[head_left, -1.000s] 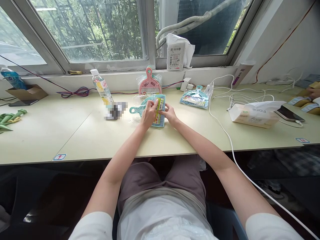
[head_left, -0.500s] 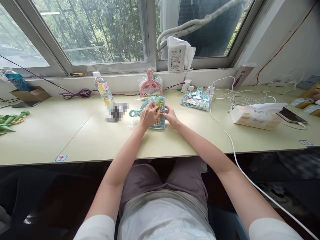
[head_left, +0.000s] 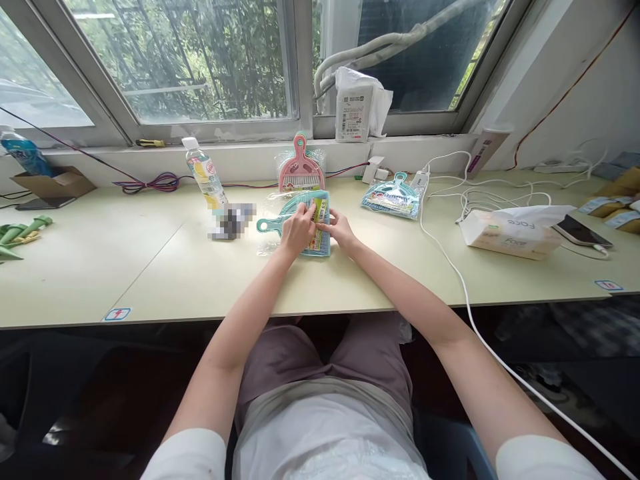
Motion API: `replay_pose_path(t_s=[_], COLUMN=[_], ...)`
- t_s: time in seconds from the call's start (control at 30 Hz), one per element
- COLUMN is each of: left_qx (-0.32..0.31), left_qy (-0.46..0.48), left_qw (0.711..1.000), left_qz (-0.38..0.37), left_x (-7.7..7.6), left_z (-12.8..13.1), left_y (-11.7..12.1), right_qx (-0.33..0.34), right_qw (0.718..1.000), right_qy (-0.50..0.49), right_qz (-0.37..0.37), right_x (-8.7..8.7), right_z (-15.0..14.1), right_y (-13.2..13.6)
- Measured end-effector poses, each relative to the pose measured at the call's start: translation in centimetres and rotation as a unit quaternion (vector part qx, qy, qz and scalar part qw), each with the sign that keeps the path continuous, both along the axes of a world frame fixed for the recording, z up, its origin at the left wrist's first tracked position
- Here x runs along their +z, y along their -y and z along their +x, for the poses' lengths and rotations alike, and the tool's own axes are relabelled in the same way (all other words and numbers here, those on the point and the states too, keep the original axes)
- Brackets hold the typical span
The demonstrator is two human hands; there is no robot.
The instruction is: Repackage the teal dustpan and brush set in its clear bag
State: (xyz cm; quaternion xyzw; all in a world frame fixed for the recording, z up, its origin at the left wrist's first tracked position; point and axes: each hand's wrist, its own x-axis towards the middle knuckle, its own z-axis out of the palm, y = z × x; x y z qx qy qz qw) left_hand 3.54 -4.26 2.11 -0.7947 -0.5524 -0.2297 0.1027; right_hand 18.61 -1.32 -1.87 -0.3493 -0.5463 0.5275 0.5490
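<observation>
A teal mini dustpan and brush set [head_left: 310,223] in clear plastic wrap lies on the pale green table [head_left: 150,267], its handle pointing left. My left hand [head_left: 296,231] rests on top of it, fingers pinched on the yellow label card at its middle. My right hand [head_left: 341,229] grips the package's right edge with curled fingers. Both forearms reach straight out from my lap.
A pink dustpan set [head_left: 301,170] leans on the sill behind. Another teal set [head_left: 393,198] lies to the right, by white cables [head_left: 453,200], a tissue pack [head_left: 510,230] and a phone [head_left: 580,230]. A drink bottle [head_left: 206,177] stands left; green items [head_left: 20,233] lie far left.
Both hands stay on the teal package; the fingers have shifted slightly on the label card. The view has wobbled a little.
</observation>
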Motion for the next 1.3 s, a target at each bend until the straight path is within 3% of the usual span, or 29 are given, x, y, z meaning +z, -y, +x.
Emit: replay_pose_path(t_s=[0.23, 0.47, 0.87, 1.3], left_qx=[0.033, 0.056, 0.068, 0.066], left_qy=[-0.047, -0.086, -0.094, -0.041], left_qw=[0.996, 0.992, 0.991, 0.996], left_qz=[-0.062, -0.077, -0.063, -0.044], left_x=[0.51, 0.89, 0.64, 0.45], left_z=[0.52, 0.73, 0.81, 0.46], left_y=[0.23, 0.67, 0.58, 0.27], right_qx=[-0.01, -0.005, -0.011, -0.021], right_qw=[0.999, 0.999, 0.999, 0.998], right_qy=[-0.007, -0.008, -0.01, -0.022], right_qz=[-0.032, -0.043, -0.049, -0.062], right_x=[-0.08, -0.22, -0.32, -0.14], right_z=[-0.22, -0.18, -0.21, -0.04], right_y=[0.02, 0.02, -0.12, -0.3])
